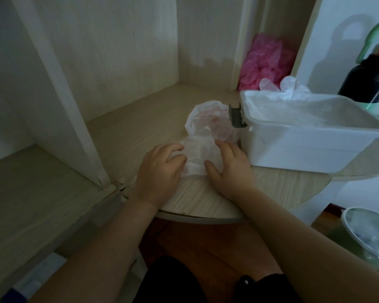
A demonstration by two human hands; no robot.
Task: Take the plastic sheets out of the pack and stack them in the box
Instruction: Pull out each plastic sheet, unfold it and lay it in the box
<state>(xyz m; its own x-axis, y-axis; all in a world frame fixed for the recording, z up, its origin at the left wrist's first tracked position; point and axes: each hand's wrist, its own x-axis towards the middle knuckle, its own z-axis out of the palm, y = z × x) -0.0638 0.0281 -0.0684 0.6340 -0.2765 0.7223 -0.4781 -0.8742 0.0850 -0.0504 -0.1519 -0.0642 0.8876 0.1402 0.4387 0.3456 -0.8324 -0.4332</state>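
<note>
Here, in the head view, one pack [206,136] of thin white plastic with red print lies crumpled on the pale wooden table [123,136], just left of one white lidless box [304,145], whose one grey latch [235,115] hangs at its near-left corner. Two hands are on the pack's near end. The left hand [160,169] has its fingers [175,148] bent, tips on the pack's left edge; whether they pinch the film I cannot tell. The right hand [230,169] lies spread wide, thumb and forefinger apart, pressing flat on the pack's right side and curled round nothing. So the pack sits between the two hands and under their fingertips, its far end bulging free beyond them.

Inside the box lie clear plastic sheets [287,88], glove-shaped at the far rim; their number cannot be counted. One heap of pink gloves [267,60] fills the narrow shelf compartment behind the box. One dark bottle [368,79] stands to the right.
</note>
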